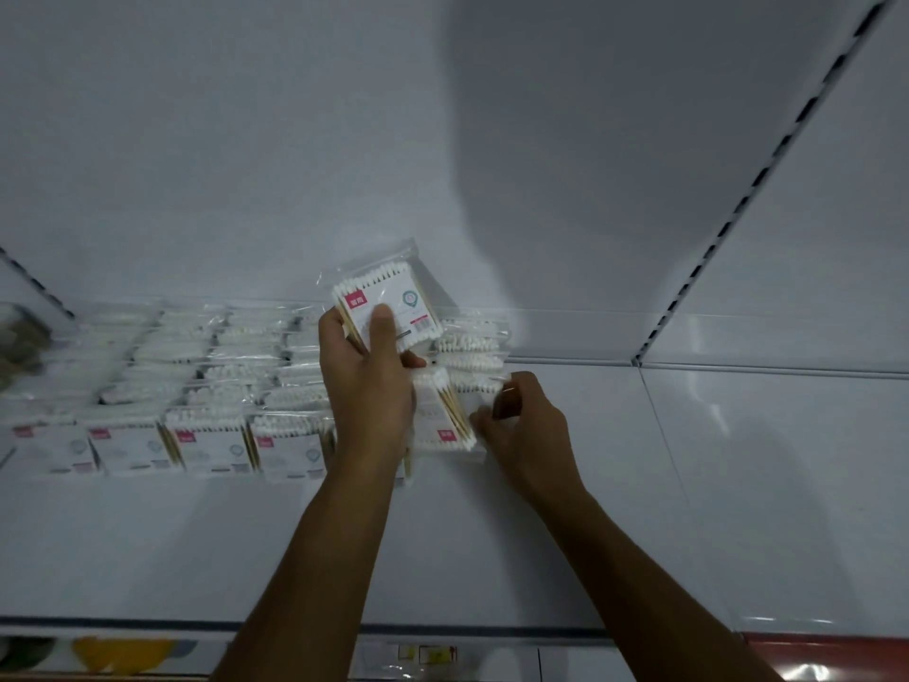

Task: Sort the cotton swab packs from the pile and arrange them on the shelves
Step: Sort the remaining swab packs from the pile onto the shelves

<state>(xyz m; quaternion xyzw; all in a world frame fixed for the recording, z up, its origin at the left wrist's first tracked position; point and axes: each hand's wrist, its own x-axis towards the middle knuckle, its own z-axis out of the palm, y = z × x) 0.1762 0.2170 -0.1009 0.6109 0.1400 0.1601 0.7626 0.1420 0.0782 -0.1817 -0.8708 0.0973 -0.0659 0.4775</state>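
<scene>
My left hand grips a clear cotton swab pack with a white label and red logo, held tilted above the white shelf. My right hand pinches the plastic edge of another swab pack that lies on the shelf just right of my left hand. Several more packs stand stacked behind it. Rows of arranged swab packs fill the shelf to the left, labels facing forward.
The shelf's white back panel rises behind the packs. A slotted upright divides this bay from the bay on the right. A darker item sits at the far left. Coloured goods show below the front edge.
</scene>
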